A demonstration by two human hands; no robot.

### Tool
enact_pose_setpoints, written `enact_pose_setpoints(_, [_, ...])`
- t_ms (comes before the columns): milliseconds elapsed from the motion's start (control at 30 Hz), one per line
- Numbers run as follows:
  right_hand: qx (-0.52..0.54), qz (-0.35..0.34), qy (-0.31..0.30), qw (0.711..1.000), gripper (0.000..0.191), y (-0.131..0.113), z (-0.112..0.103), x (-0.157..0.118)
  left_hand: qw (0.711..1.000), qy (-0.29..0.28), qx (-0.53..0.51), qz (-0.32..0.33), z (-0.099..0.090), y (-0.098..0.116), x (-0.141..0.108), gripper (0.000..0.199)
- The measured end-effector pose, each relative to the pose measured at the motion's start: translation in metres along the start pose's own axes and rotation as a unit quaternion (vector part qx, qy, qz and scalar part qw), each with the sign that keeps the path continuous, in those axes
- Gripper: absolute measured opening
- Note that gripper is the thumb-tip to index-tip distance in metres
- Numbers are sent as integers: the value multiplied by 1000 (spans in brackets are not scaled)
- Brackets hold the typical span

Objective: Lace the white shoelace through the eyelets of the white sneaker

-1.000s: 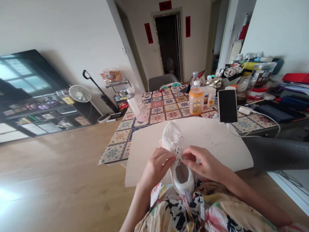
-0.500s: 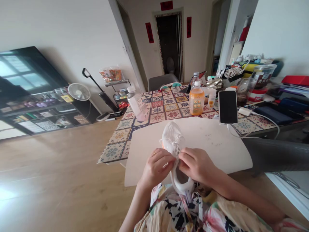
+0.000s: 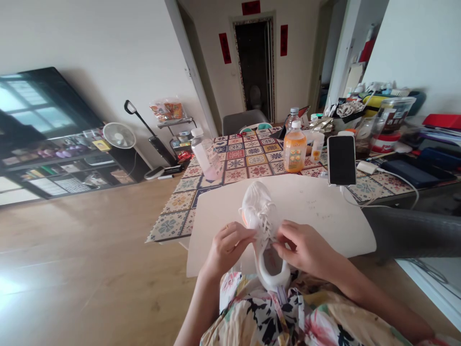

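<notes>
A white sneaker point(image 3: 256, 197) points toe away from me, its heel end against my clothing and its opening facing up. White shoelaces point(image 3: 265, 222) cross over its tongue. On the left edge of the lacing, my left hand point(image 3: 232, 245) is closed in a pinch at a lace; a ring shows on one finger. At the right edge, beside the upper eyelets, my right hand point(image 3: 297, 242) pinches with thumb and curled fingers at the lace on that side. The fingertips partly hide the lace ends.
Beneath the shoe lies a large white sheet point(image 3: 223, 211) on the patterned tablecloth point(image 3: 176, 206). Beyond it stand a clear bottle point(image 3: 205, 154), an orange drink bottle point(image 3: 295, 149) and a phone on a stand point(image 3: 341, 161). Clutter fills the right side.
My hands have moved apart from the middle of the shoe, left one leftward and right one rightward. More of the crossed laces and the shoe opening now shows.
</notes>
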State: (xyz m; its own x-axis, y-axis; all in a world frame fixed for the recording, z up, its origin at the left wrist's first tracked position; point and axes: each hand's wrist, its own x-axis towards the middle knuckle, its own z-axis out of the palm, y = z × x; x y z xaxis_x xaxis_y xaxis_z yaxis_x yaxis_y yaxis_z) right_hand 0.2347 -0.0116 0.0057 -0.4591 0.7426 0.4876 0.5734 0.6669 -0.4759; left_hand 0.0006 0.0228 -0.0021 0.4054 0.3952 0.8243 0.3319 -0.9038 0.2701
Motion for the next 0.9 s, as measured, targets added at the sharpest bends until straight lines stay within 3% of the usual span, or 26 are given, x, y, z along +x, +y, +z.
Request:
enact_pose_setpoints(133, [10,-3,9,1000,10,-3,2,2,999,-32,-3,-43,1,3,0,19])
enact_pose_setpoints(267, [-43,-40,2,998,10,-5,-3,12,998,-23,-11,-50,3,4,1,19])
enact_pose_setpoints(467, [-152,-133,-118,972,15,-8,-25,31,998,-16,-15,-59,4,6,2,17])
enact_pose_setpoints(567, [-230,-183,-97,951,16,-7,-24,32,996,-35,-43,-73,5,9,4,15])
enact_pose_setpoints(667, [-253,-221,-56,940,21,-6,-20,26,987,-57,-83,-126,6,12,5,12])
enact_pose_setpoints(733, [-235,-218,-48,946,22,-5,-20,19,976,-68,-95,-182,7,13,6,11])
enact_pose_setpoints(900, [-181,-103,-38,977,21,-4,-20,3,941,-103,-95,-310,8,8,5,20])
